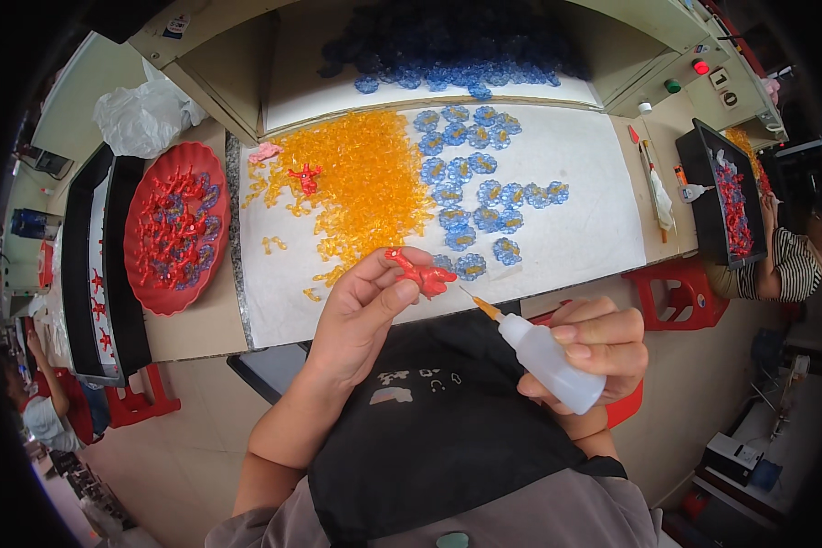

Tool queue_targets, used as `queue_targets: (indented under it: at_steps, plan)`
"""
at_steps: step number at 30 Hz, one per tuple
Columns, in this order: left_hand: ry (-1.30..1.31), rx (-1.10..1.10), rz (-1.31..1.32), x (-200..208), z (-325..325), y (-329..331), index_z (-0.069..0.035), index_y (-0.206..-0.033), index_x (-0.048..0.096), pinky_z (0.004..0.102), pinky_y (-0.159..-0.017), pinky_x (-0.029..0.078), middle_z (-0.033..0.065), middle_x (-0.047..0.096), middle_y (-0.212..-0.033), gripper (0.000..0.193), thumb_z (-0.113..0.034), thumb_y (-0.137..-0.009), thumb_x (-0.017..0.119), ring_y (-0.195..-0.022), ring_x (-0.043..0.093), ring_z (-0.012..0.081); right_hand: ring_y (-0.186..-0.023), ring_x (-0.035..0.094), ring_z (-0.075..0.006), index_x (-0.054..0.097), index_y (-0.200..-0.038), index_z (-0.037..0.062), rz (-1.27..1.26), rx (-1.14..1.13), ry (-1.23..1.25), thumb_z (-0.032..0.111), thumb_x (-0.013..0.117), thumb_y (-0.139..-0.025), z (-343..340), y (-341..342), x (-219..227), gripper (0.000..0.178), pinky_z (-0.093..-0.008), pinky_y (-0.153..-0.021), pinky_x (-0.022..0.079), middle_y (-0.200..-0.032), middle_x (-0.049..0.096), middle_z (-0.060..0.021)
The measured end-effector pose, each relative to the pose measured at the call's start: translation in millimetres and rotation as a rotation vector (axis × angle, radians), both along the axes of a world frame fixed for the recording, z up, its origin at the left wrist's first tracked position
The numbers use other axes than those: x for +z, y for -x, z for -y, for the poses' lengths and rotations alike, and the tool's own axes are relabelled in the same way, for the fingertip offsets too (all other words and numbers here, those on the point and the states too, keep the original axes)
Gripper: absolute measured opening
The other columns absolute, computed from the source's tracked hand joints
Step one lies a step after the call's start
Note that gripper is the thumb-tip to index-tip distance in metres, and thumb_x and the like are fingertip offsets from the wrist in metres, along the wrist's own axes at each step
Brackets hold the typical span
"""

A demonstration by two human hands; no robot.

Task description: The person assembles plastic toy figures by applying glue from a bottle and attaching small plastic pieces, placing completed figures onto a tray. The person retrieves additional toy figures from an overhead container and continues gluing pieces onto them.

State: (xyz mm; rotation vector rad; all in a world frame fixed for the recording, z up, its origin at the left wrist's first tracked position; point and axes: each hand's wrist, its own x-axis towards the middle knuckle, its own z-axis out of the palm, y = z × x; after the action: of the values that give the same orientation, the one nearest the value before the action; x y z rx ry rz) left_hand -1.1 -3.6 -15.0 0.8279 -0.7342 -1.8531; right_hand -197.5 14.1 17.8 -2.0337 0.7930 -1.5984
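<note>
My left hand [367, 310] pinches a small red plastic piece [420, 272] between thumb and fingers, held over the near edge of the white work surface [575, 196]. My right hand [603, 342] grips a small white squeeze bottle [548, 361] whose thin orange nozzle [486, 309] points up-left toward the red piece, a short gap away. A heap of orange translucent pieces [365, 183] lies just beyond my left hand. Blue translucent flower-shaped pieces [475, 187] are spread to its right. A black cloth [429, 411] covers my lap.
A red round tray [175, 228] of red pieces sits at the left beside a long black tray [114, 265]. A dark pile of blue pieces [457, 46] fills the back. Another person [790, 260] sits at the right by a black tray [726, 196]. Red stools [680, 297] stand below.
</note>
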Motion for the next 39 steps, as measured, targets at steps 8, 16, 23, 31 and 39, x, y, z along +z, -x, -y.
queue_targets:
  at_steps: [8, 16, 23, 31, 39]
  plan:
    - [0.103, 0.076, 0.143, 8.2, -3.9, 0.6, 0.0, -0.103, 0.049, 0.0287, -0.085, 0.037, 0.0075, 0.054, -0.098, 0.026, -0.006, -0.078, 0.054, -0.092, 0.051, 0.0142, -0.061, 0.053, -0.0189, 0.052, -0.086, 0.0059, 0.041, 0.047, -0.007, 0.009, 0.081, -0.047, -0.9, -7.4, -4.1, 0.049, -0.0259, -0.047, 0.044, -0.083, 0.051, -0.0079]
    - [0.109, 0.074, 0.136, 9.0, -5.2, 0.0, 0.0, -0.102, 0.049, 0.029, -0.085, 0.037, 0.0077, 0.054, -0.098, 0.025, -0.005, -0.079, 0.054, -0.093, 0.051, 0.0143, -0.058, 0.053, -0.0192, 0.053, -0.083, 0.0041, 0.043, 0.011, 0.037, 0.009, 0.081, -0.047, 0.5, -11.0, -5.8, 0.046, -0.0253, -0.046, 0.044, -0.08, 0.053, -0.0092]
    - [0.11, 0.069, 0.13, 9.3, -5.2, 1.0, 0.0, -0.102, 0.049, 0.0288, -0.085, 0.037, 0.0079, 0.054, -0.098, 0.025, -0.006, -0.078, 0.054, -0.092, 0.051, 0.0147, -0.057, 0.053, -0.0188, 0.054, -0.083, 0.0044, 0.015, 0.002, 0.02, 0.009, 0.081, -0.047, 1.9, -10.1, -6.8, 0.044, -0.0249, -0.046, 0.044, -0.079, 0.054, -0.0088]
    - [0.122, 0.124, 0.158, 3.3, -4.4, 2.8, 0.002, -0.103, 0.047, 0.0267, -0.081, 0.038, 0.009, 0.055, -0.096, 0.027, -0.007, -0.079, 0.053, -0.089, 0.052, 0.014, -0.065, 0.055, -0.0185, 0.05, -0.087, 0.0059, 0.131, 0.016, -0.014, 0.005, 0.079, -0.051, -0.9, 5.6, -8.1, 0.047, -0.0268, -0.055, 0.046, -0.085, 0.053, -0.0113]
    - [0.116, 0.256, 0.11, -14.0, 11.7, -18.2, 0.003, -0.105, 0.047, 0.0233, -0.075, 0.038, 0.0062, 0.056, -0.091, 0.03, -0.009, -0.079, 0.054, -0.084, 0.051, 0.0107, -0.079, 0.054, -0.0176, 0.038, -0.089, 0.0039, 0.237, -0.249, -0.385, -0.011, 0.056, -0.065, 14.8, 85.8, -49.6, 0.033, -0.0276, -0.07, 0.045, -0.089, 0.048, -0.0124]
